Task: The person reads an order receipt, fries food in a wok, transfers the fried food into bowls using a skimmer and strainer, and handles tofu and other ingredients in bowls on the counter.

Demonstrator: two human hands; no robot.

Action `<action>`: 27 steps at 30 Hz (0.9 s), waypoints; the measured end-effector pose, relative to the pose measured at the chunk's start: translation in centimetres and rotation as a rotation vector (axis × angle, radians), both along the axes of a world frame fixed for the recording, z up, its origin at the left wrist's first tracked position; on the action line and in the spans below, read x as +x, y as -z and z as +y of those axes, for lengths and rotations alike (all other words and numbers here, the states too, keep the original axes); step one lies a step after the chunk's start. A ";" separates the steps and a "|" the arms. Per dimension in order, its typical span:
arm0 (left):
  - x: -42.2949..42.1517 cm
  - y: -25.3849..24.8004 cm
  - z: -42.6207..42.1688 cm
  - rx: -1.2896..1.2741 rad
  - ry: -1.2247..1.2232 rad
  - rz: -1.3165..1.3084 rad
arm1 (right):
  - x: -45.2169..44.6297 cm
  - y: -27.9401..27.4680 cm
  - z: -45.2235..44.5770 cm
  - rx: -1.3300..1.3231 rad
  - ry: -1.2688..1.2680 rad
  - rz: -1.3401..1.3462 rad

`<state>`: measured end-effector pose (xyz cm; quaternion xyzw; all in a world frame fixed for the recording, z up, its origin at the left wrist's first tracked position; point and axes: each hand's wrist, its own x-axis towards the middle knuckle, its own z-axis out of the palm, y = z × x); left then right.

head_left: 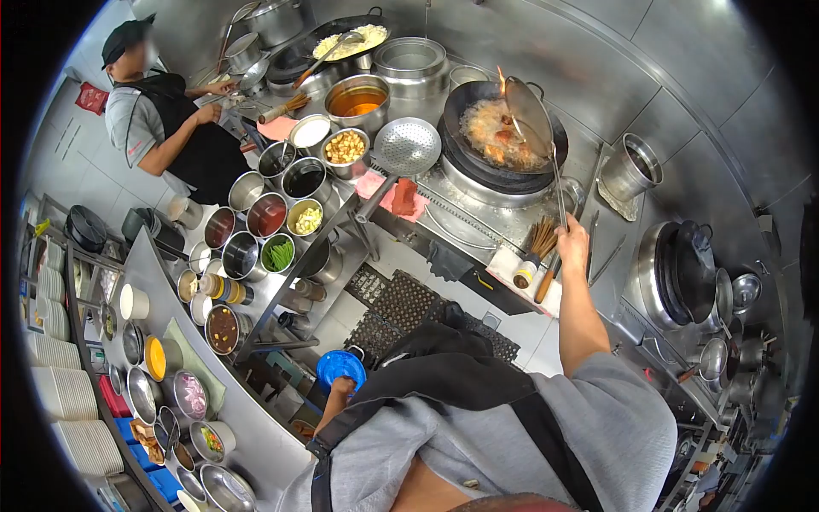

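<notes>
My right hand [573,242] is closed around the long handle of a round strainer [529,115]. The strainer is tilted over a black wok [556,162], where pieces of food bubble in hot oil and a small flame rises at the back. Down at my left side, my left hand [343,386] grips a blue plastic container [338,369] by its rim; its contents cannot be made out. Below my right hand lie a bundle of thin sticks [542,239] and a wooden handle [544,286] on a cloth.
A perforated ladle [408,147] rests left of the wok. Pots of sauces and chopped food, such as a green one [278,253], crowd the left counter. A co-worker [171,119] stands at the upper left. Another black wok [691,273] sits at the right.
</notes>
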<state>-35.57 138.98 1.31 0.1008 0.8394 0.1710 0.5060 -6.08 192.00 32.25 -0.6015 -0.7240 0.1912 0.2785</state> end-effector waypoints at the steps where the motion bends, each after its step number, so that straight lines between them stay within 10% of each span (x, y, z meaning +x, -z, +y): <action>1: -0.1 0.0 0.0 0.004 -0.001 0.000 | 0.2 0.5 -0.1 0.002 -0.001 0.002; 27: 1.6 -6.8 1.2 -0.102 -0.032 0.074 | -9.9 4.3 7.9 0.128 0.054 -0.210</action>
